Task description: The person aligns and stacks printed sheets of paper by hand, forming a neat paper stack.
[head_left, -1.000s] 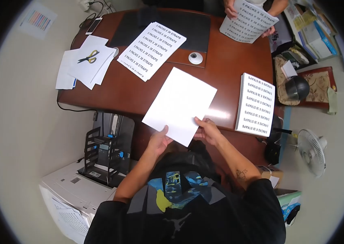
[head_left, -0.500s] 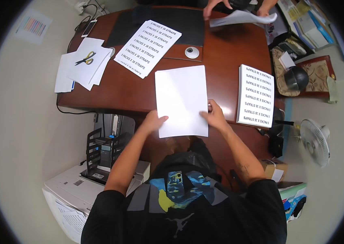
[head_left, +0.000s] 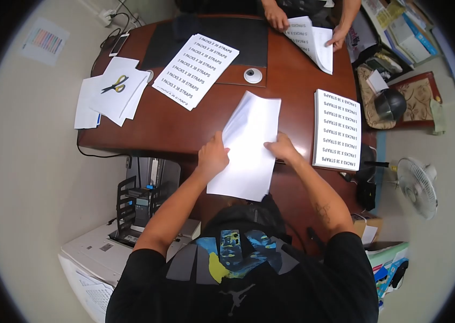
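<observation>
Several white paper sheets [head_left: 249,153], blank on the side facing me, are held between my two hands over the desk's near edge. My left hand [head_left: 214,156] is closed on their left side, where the sheets bow and fan apart. On the right side, my right hand [head_left: 282,148] pinches them with the thumb on top; its other fingers are mostly hidden underneath. To the right lies a stack of printed sheets [head_left: 337,129] reading "5 PACKS X 38 STRAPS". Another printed stack [head_left: 195,70] lies tilted farther back on the left.
Across the brown desk [head_left: 147,129], another person's hands [head_left: 277,17] hold a printed sheet [head_left: 313,43]. Scissors [head_left: 114,84] rest on white papers [head_left: 122,102] at the left. A phone [head_left: 119,44] lies behind. A printer [head_left: 95,247] stands lower left, a fan [head_left: 417,188] at right.
The sheets in my hands have tilted to the right, bowed and come nearer me; my left hand has moved up and right. The other person's sheet now hangs lower, showing print.
</observation>
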{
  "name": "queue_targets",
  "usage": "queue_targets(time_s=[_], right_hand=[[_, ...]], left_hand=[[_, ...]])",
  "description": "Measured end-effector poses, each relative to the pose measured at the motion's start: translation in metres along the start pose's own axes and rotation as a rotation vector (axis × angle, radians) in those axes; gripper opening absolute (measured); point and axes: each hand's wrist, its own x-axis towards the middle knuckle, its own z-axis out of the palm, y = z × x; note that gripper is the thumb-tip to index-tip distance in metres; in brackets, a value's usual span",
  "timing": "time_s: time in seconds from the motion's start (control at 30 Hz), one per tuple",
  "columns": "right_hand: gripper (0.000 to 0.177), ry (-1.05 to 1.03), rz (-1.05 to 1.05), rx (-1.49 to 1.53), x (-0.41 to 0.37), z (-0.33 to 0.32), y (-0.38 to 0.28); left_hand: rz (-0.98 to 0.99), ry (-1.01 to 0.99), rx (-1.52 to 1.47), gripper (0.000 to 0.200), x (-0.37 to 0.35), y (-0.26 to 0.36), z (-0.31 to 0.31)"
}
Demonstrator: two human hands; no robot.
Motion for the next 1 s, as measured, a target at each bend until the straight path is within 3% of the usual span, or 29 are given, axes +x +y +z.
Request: queue_targets(time_s=[0.07,0.1,0.13,0.2,0.23,0.27,0.3,0.33,0.4,0.43,0.47,0.53,0.6,0.63,0.67,0.73,0.77,0.83,0.87,0.93,0.97,1.0], right_hand=[[0.049,0.278,-0.398,-0.762,-0.015,0.009,0.005],[0.055,0.244,-0.56,-0.823,-0.013,0.007,0.012],[0.055,0.248,-0.564,-0.825,-0.015,0.006,0.009],[0.043,0.319,-0.646,-0.669,-0.02,0.003,0.005],[0.043,0.323,-0.647,-0.666,-0.019,0.001,-0.002],[0.046,0.14,-0.324,-0.362,-0.015,-0.002,-0.011],[0.048,-0.046,0.002,-0.056,-0.016,-0.003,-0.016],[0.048,-0.045,0.005,-0.055,-0.02,0.002,-0.018],[0.047,0.085,-0.049,-0.307,-0.024,0.016,-0.027],[0.046,0.201,-0.287,-0.562,-0.023,0.03,-0.027],[0.055,0.158,-0.332,-0.693,-0.024,0.04,-0.028],[0.057,0.12,-0.344,-0.605,-0.036,0.048,-0.035],[0.056,0.062,-0.559,-0.189,-0.027,0.036,-0.007],[0.054,-0.137,-0.459,0.154,-0.007,0.025,0.018],[0.049,-0.219,-0.35,0.296,-0.014,0.01,0.021],[0.047,-0.168,-0.319,0.366,-0.016,0.0,0.033],[0.047,-0.166,-0.321,0.364,-0.012,-0.004,0.036],[0.049,-0.063,0.017,0.243,-0.024,-0.005,0.024],[0.049,-0.059,0.012,0.246,-0.018,-0.006,0.025],[0.054,0.035,-0.156,-0.155,-0.012,0.001,0.028],[0.054,0.033,-0.158,-0.155,-0.013,0.003,0.031],[0.054,0.136,-0.213,-0.509,-0.024,0.008,0.025]], left_hand=[[-0.11,-0.077,-0.008,0.045,0.03,-0.003,-0.003],[-0.337,-0.24,-0.397,0.047,0.048,-0.012,-0.004],[-0.556,-0.397,-0.79,0.049,0.059,-0.016,-0.005],[-0.567,-0.375,-0.835,0.05,0.061,-0.017,-0.002],[-0.487,-0.194,-0.488,0.051,0.058,-0.011,0.001],[-0.393,-0.014,-0.141,0.052,0.056,-0.003,0.006],[-0.362,-0.088,-0.045,0.059,0.044,0.025,-0.01],[-0.191,-0.057,0.09,0.068,0.038,0.029,-0.004],[-0.104,-0.061,0.116,0.056,0.029,0.047,-0.003],[-0.08,-0.106,0.117,0.061,0.026,0.06,-0.004],[-0.049,-0.141,0.121,0.065,0.031,0.073,-0.009],[-0.071,-0.134,0.084,0.063,0.039,0.072,-0.016],[0.028,-0.048,-0.399,0.042,0.047,0.029,-0.017],[-0.124,-0.096,-0.873,0.026,0.054,0.0,0.0],[-0.274,-0.235,-1.093,0.029,0.051,-0.01,-0.012],[-0.529,-0.321,-1.344,0.038,0.043,-0.023,-0.013],[-0.526,-0.322,-1.346,0.038,0.04,-0.024,-0.008],[-0.389,-0.372,-1.119,0.043,0.028,-0.025,0.007],[-0.382,-0.374,-1.116,0.043,0.029,-0.026,0.011],[-0.353,-0.37,-0.973,0.042,0.023,-0.029,0.018],[-0.353,-0.366,-0.972,0.042,0.025,-0.032,0.018],[-0.508,-0.401,-1.061,0.042,0.031,-0.034,0.016]])
